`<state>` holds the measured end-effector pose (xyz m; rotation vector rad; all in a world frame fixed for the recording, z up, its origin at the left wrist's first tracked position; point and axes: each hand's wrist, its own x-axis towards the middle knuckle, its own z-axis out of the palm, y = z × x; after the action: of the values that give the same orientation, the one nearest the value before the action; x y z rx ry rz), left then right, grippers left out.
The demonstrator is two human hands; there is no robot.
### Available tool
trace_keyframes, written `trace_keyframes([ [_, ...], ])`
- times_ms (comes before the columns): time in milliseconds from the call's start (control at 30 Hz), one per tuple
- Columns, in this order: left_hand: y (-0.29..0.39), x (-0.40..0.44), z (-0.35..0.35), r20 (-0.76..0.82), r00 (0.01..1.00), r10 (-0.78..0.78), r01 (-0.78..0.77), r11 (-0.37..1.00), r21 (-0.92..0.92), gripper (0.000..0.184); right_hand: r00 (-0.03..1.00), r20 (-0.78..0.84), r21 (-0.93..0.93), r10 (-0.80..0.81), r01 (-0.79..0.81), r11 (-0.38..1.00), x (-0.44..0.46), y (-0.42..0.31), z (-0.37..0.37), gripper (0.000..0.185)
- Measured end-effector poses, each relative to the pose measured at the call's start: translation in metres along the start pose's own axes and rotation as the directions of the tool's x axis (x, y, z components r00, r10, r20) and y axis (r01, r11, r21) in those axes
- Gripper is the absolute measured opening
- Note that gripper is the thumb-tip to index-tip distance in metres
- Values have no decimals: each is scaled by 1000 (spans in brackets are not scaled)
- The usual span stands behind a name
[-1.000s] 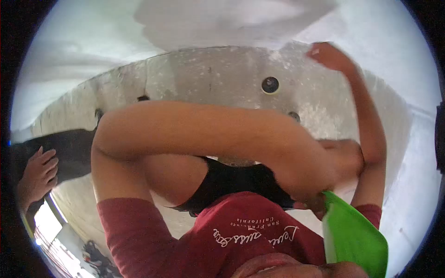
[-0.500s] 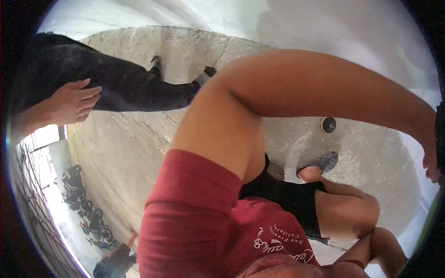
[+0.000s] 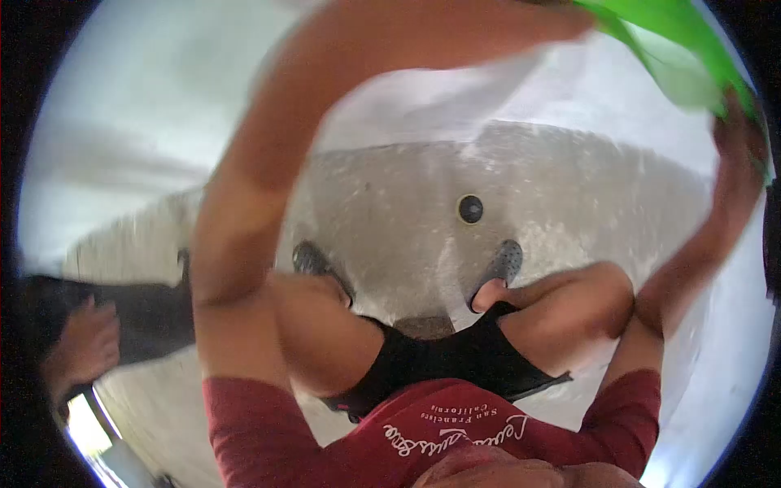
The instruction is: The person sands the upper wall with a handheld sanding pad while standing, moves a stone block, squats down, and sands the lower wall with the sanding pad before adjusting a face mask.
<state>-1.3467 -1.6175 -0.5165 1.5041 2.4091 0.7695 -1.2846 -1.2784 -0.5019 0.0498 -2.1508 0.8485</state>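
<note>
A bright green, thin sheet-like strip (image 3: 667, 28) spans the upper right corner, partly translucent and cut off by the view's edge. My left hand (image 3: 561, 20), blurred at the top edge, meets the strip's left end and appears closed on it. On the right, my right hand (image 3: 739, 134) has its fingers closed around the strip's lower end. Both arms are raised and bent in front of me. What kind of material the strip is, I cannot make out.
On the concrete floor (image 3: 390, 187) lies a round black disc (image 3: 470, 209) with a pale rim. My feet wear grey perforated clogs (image 3: 508, 262). At the left, another person's hand (image 3: 89, 342) and dark-trousered leg (image 3: 150, 319) are close by. A pale wall (image 3: 146, 122) rises behind.
My view has turned from left-leaning to straight ahead. My left arm has swung from the far right up to the top, and the green strip has come into fuller view between my hands.
</note>
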Motion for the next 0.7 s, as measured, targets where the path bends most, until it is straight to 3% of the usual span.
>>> trace_keyframes([
  [67,-2,8,-12,-51,997,-65,66,998,14,18,987,158,86,23,-37,996,3,-12,5,32],
  [100,-4,7,-17,-86,991,-103,105,994,20,17,980,187,175,69,-102,979,6,-3,9,41],
  [133,-8,-1,-21,-126,981,-146,149,989,15,17,978,202,199,41,-82,977,6,3,11,34],
  [167,-8,-7,-21,-181,969,-167,172,985,14,25,980,190,176,52,-86,981,5,-22,15,22],
  [200,-12,-12,-23,-240,951,-196,202,979,1,34,964,260,273,49,-123,954,6,-24,14,27],
  [233,-7,-12,-23,-245,951,-190,197,980,4,34,943,331,371,33,-163,914,8,-24,13,31],
  [333,6,-10,-21,-262,948,-181,209,974,85,36,889,458,336,18,-192,922,12,4,11,23],
  [367,7,-9,-16,-284,958,-45,71,994,83,35,894,448,340,15,-186,922,10,6,9,23],
  [400,8,-7,-13,-302,949,93,-71,994,82,34,887,461,444,-36,-196,874,8,6,9,20],
  [433,16,-8,-13,-299,948,104,-81,993,89,34,880,467,540,-87,-206,816,4,0,8,17],
  [467,24,-10,-14,-223,972,67,-46,994,101,31,886,456,538,-85,-199,819,1,-6,9,17],
  [533,42,-17,-13,-111,994,9,8,988,156,29,857,471,732,-209,-247,635,-7,-20,6,20],
  [567,52,-20,-11,-112,993,25,-7,987,163,29,863,460,730,-209,-234,642,-9,-25,2,20],
  [667,71,-30,-13,-40,999,12,-5,983,182,31,733,557,823,-390,-422,380,-16,-37,-6,32],
  [700,75,-33,-17,-47,999,17,-8,982,191,31,734,551,827,-398,-412,383,-16,-41,-10,32],
])
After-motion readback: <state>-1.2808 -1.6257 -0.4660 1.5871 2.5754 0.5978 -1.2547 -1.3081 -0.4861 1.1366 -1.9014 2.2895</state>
